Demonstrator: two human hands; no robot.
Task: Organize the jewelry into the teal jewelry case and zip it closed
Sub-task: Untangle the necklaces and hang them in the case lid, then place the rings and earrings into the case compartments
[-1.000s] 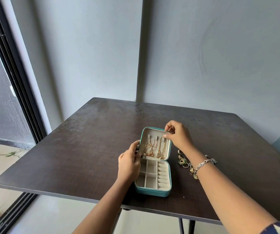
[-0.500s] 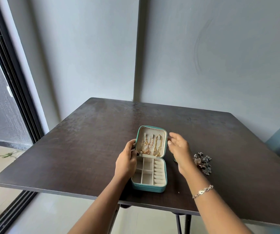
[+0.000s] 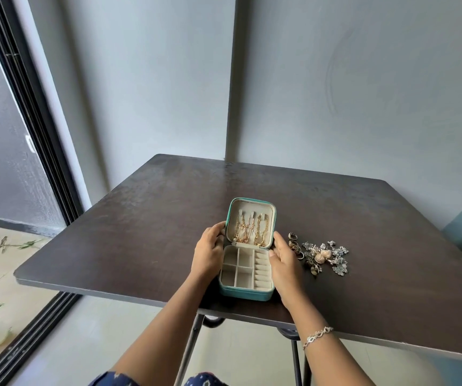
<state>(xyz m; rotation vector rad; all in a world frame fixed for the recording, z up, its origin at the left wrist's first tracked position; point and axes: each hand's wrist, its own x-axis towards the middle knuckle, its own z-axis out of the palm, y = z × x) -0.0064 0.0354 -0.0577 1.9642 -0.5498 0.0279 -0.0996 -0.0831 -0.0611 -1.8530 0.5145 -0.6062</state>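
The teal jewelry case (image 3: 247, 294) sits open at the centre of the frame, near the lower edge of the dark wooden worktop (image 3: 140, 232). Its lid stands up and leans a little away from the camera, showing a cream lining. Several gold chains (image 3: 252, 232) hang side by side from small hooks inside the lid, their lower ends gathered at a pocket along the hinge. The base is lined in the same cream, with four square compartments on the left and a column of padded ring rolls on the right. The left hand (image 3: 208, 254) holds the case from the left, back of the hand to the camera, fingers curled round the lid's left edge near the hinge. The right hand (image 3: 285, 263) lies against the case's right side, fingers fairly straight and pointing up-frame toward the hinge, thumb touching the base's rim; it grips nothing. A silver bracelet (image 3: 317, 334) circles that wrist. Just right of the right hand lies a pile of loose jewelry (image 3: 323, 256), with a few rings (image 3: 293, 242) at its left edge.
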